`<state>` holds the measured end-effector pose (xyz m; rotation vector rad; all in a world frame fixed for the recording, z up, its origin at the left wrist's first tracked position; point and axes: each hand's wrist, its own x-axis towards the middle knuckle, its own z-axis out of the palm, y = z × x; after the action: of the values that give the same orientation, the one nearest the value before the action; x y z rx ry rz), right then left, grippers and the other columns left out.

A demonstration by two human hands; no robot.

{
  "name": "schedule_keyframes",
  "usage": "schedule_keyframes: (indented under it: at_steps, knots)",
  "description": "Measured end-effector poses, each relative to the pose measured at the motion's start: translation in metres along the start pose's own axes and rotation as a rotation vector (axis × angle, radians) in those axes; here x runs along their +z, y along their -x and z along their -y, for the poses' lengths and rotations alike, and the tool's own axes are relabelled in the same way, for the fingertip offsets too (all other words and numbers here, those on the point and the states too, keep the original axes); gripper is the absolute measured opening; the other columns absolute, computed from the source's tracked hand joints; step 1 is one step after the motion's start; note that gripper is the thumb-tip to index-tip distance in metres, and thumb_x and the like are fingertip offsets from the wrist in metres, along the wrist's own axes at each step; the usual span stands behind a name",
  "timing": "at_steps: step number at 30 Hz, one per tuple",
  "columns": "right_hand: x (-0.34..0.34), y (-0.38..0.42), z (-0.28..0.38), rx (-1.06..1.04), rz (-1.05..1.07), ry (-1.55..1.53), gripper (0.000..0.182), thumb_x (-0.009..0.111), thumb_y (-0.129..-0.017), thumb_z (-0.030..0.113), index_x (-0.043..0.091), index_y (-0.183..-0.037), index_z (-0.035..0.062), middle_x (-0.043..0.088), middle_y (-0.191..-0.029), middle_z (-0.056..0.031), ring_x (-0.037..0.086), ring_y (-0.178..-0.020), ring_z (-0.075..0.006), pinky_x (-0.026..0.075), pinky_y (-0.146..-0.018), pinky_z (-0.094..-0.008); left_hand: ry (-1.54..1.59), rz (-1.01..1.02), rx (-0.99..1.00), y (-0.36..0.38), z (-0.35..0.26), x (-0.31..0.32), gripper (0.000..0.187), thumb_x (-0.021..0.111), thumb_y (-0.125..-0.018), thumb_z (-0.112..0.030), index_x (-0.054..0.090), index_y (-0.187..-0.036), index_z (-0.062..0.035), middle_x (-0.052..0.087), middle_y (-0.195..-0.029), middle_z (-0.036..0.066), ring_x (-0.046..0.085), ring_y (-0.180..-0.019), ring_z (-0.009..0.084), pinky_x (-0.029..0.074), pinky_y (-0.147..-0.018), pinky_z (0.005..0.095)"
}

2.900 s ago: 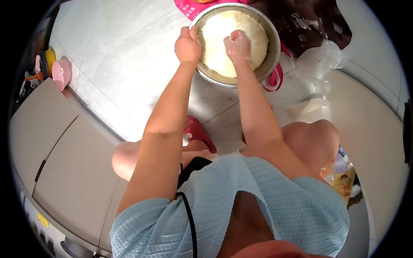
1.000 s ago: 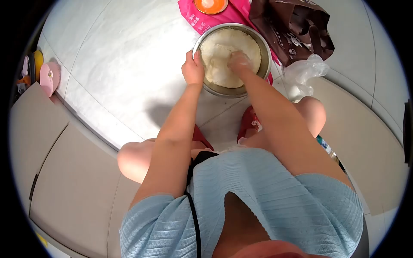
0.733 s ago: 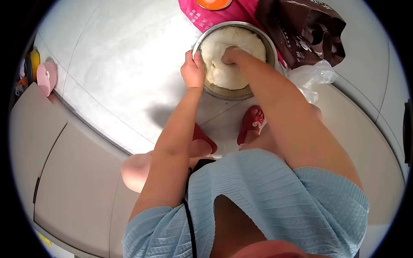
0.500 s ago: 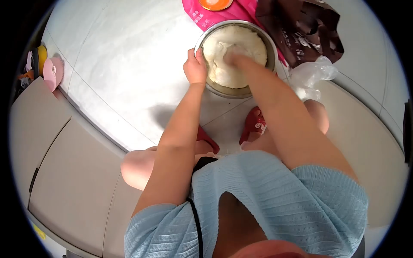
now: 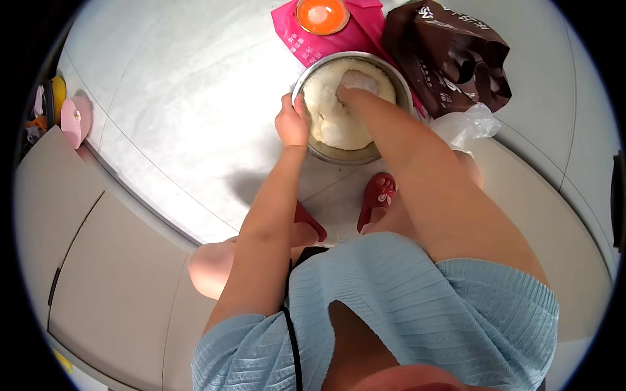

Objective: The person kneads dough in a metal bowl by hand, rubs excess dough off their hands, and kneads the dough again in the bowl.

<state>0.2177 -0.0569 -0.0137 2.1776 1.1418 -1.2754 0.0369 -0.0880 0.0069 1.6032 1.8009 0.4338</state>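
A round metal bowl (image 5: pixel 343 158) stands on the floor in front of me, with a large mass of pale dough (image 5: pixel 329 124) spread across it. My left hand (image 5: pixel 291 122) grips the bowl's left rim, thumb towards the inside. Pressed into the upper part of the dough is my right hand (image 5: pixel 357 83), coated whitish and closed like a fist. Its fingertips are sunk in the dough and hidden.
Beyond the bowl lies a pink bag (image 5: pixel 319 45) with an orange bowl (image 5: pixel 322 15) on it. A dark brown bag (image 5: pixel 450 58) and a clear plastic bag (image 5: pixel 466 124) lie to the right. Cabinets flank both sides; my red slippers (image 5: pixel 376 195) are below the bowl.
The view has tilted, so the bowl and bags sit lower in the picture. My right hand, blurred earlier, now presses the dough farther up. My left hand keeps hold of the rim.
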Motion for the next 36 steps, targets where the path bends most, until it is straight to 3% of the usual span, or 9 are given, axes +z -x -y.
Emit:
schedule_keyframes:
  at_steps: [5,8,11,12,15,20,25,32,36]
  knots:
    - [0.025,-0.051,-0.025,-0.338,0.143,-0.018,0.036,0.07,-0.069,0.028,0.069,-0.096,0.0059,0.066,-0.103,-0.0113,0.06,-0.104,-0.0263,0.046,-0.089,-0.0372,-0.03,-0.003,0.01,0.004,0.001,0.0,0.024,0.054,-0.095,-0.029,0.057,-0.101,-0.0063,0.061,-0.062,0.018,0.059,-0.058,0.039,0.045,-0.053,0.0471]
    - [-0.029,-0.045,0.025,-0.352,0.822,0.718,0.032,0.068,-0.071,0.025,0.069,-0.098,0.0083,0.066,-0.104,-0.0123,0.06,-0.104,-0.0277,0.045,-0.09,-0.0378,-0.031,-0.085,0.053,-0.001,0.002,0.005,0.023,0.054,-0.094,-0.03,0.058,-0.096,-0.0072,0.061,-0.063,0.018,0.06,-0.059,0.04,0.046,-0.054,0.0477]
    - [0.011,-0.013,-0.005,-0.106,0.398,0.398,0.023,0.064,-0.074,0.022,0.071,-0.092,0.0105,0.068,-0.098,-0.0132,0.063,-0.096,-0.0298,0.048,-0.085,-0.0415,-0.016,-0.068,0.024,0.011,0.004,0.003,0.023,0.054,-0.094,-0.03,0.058,-0.096,-0.0076,0.062,-0.064,0.018,0.06,-0.061,0.0403,0.046,-0.055,0.0483]
    - [0.019,0.01,-0.016,-0.272,-0.002,0.317,0.022,0.063,-0.075,0.024,0.071,-0.091,0.012,0.068,-0.099,-0.0122,0.065,-0.095,-0.0281,0.05,-0.082,-0.0409,-0.002,-0.06,0.022,0.004,0.001,0.004,0.023,0.054,-0.094,-0.031,0.058,-0.097,-0.0078,0.062,-0.065,0.018,0.061,-0.061,0.0403,0.046,-0.056,0.0485]
    - [-0.008,0.067,-0.008,-0.432,-0.306,0.278,0.017,0.061,-0.076,0.02,0.072,-0.087,0.0129,0.07,-0.093,-0.0131,0.068,-0.088,-0.0282,0.052,-0.076,-0.045,-0.014,-0.042,0.014,0.004,-0.001,0.001,0.026,0.05,-0.097,-0.032,0.058,-0.099,-0.0071,0.062,-0.066,0.019,0.061,-0.062,0.0391,0.046,-0.056,0.0463]
    - [-0.028,0.04,0.038,-0.38,-0.094,0.415,0.027,0.053,-0.085,0.018,0.069,-0.105,0.0101,0.067,-0.112,-0.0119,0.062,-0.108,-0.0247,0.051,-0.084,-0.039,-0.001,-0.034,0.032,0.0,0.002,0.002,0.025,0.05,-0.097,-0.031,0.057,-0.1,-0.007,0.062,-0.065,0.019,0.06,-0.061,0.039,0.046,-0.055,0.0459]
    - [0.002,-0.006,0.044,-0.383,-0.175,0.55,0.027,0.058,-0.083,0.016,0.07,-0.106,0.0099,0.068,-0.11,-0.0092,0.065,-0.103,-0.0256,0.052,-0.084,-0.0379,-0.017,-0.003,0.006,-0.004,0.002,0.0,0.024,0.051,-0.097,-0.029,0.057,-0.101,-0.0064,0.061,-0.063,0.018,0.059,-0.058,0.0389,0.045,-0.053,0.0456]
    - [-0.02,-0.035,0.046,-0.515,0.458,0.81,0.027,0.055,-0.084,0.018,0.069,-0.106,0.0104,0.068,-0.108,-0.0104,0.065,-0.103,-0.0271,0.051,-0.086,-0.0387,-0.002,-0.038,0.049,-0.001,0.005,0.004,0.024,0.053,-0.095,-0.031,0.057,-0.1,-0.008,0.063,-0.068,0.018,0.06,-0.06,0.039,0.047,-0.053,0.048]
    - [0.003,-0.011,0.029,-0.531,0.059,0.669,0.027,0.052,-0.085,0.02,0.069,-0.104,0.0115,0.068,-0.106,-0.0114,0.065,-0.101,-0.0274,0.051,-0.086,-0.0393,-0.032,-0.076,0.059,0.006,0.007,0.003,0.024,0.051,-0.096,-0.032,0.056,-0.098,-0.0083,0.062,-0.067,0.018,0.06,-0.059,0.0397,0.046,-0.053,0.0486]
